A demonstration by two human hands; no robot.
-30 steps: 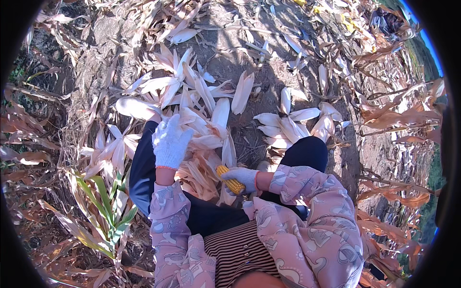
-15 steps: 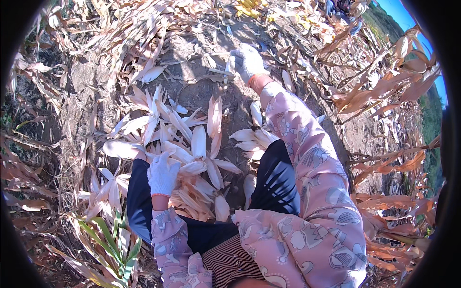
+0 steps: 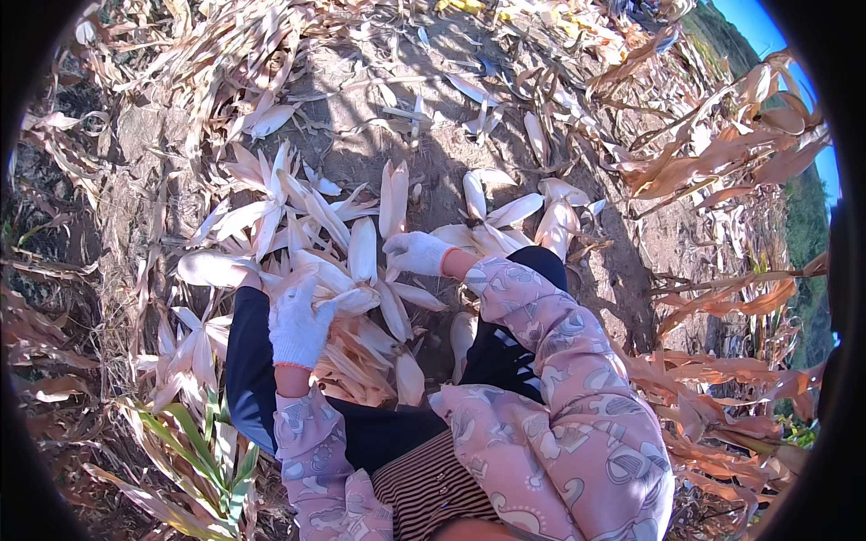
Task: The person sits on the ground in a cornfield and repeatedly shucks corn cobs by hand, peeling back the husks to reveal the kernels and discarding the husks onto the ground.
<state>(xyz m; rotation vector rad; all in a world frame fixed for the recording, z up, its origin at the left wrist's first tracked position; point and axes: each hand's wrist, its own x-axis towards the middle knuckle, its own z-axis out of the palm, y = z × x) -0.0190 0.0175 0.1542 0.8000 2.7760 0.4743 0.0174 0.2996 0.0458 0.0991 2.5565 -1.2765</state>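
Observation:
Both my hands wear white knitted gloves. My left hand [image 3: 301, 326] is curled above my left knee, against a pale corn husk [image 3: 327, 274]; what lies inside its fingers is hidden. My right hand [image 3: 417, 253] is closed, palm down, at the right edge of the husk heap, its fingertips beside an upright pale husk [image 3: 363, 251]. I cannot make out whether anything is in it. Peeled-back husks [image 3: 271, 212] fan out beyond my left hand, and papery husks [image 3: 356, 361] are heaped between my legs.
Further husks [image 3: 487, 221] lie by my right knee. Yellow corn ears [image 3: 465, 5] show at the far edge. Dry stalks and leaves [image 3: 722, 171] stand at right; a green-leaved plant [image 3: 203, 451] is at lower left. Bare soil [image 3: 361, 135] shows ahead.
My right hand has come back from far ahead to the near husks, its arm now bent. My left hand has shifted slightly and stays by the husks.

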